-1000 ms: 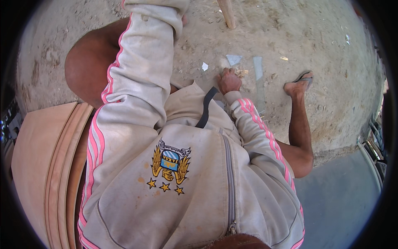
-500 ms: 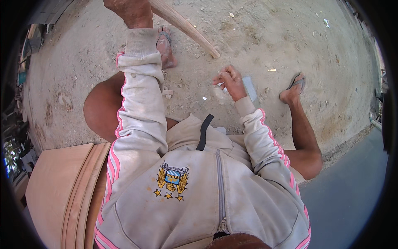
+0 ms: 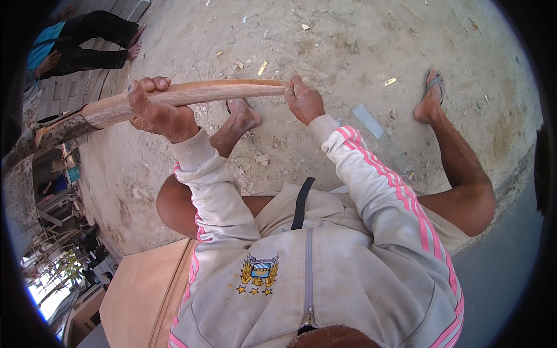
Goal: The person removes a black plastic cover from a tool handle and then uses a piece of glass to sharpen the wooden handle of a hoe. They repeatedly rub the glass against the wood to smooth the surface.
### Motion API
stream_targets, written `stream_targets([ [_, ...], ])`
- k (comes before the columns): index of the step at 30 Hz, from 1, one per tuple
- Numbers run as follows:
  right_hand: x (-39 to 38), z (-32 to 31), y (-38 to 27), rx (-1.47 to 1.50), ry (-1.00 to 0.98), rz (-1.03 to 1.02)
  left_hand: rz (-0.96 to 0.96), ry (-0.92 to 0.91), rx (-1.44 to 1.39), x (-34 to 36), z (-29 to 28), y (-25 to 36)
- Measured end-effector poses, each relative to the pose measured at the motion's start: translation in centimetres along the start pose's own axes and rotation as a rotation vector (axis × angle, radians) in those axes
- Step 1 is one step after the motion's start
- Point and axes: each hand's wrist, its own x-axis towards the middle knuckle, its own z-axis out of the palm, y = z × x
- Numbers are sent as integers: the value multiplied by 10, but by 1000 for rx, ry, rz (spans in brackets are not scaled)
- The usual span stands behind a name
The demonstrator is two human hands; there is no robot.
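Note:
A long wooden stick (image 3: 232,89), shaved to pale reddish wood with dark bark at its far left end, lies nearly level across the view. My left hand (image 3: 165,115) is closed round its thicker part, knuckles and thumb showing. At the tapered tip, my right hand (image 3: 306,101) has its fingers pressed together against the wood. Whatever sits in those right fingers is hidden. Below and to the right of that hand, a pale bluish flat piece (image 3: 368,120) lies on the ground.
My sandalled feet stand on dusty ground (image 3: 325,156) strewn with pebbles and small scraps. Another person in dark trousers (image 3: 87,37) is at upper left. Stacked brown boards (image 3: 139,296) lie at lower left, a grey surface (image 3: 499,290) at lower right.
The stick has swung from pointing down at the ground to nearly level. My right hand has left the spot beside the pale piece and come up to the stick's tip.

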Motion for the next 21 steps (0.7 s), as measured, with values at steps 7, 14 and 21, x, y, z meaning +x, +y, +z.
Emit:
stream_targets([
  [7,-13,14,12,86,211,-246,-19,-38,17,-2,9,2],
  [14,-10,1,8,826,-102,282,-12,-70,19,-3,12,2],
  [21,-2,1,13,872,-146,398,-13,-60,51,-7,18,6],
])
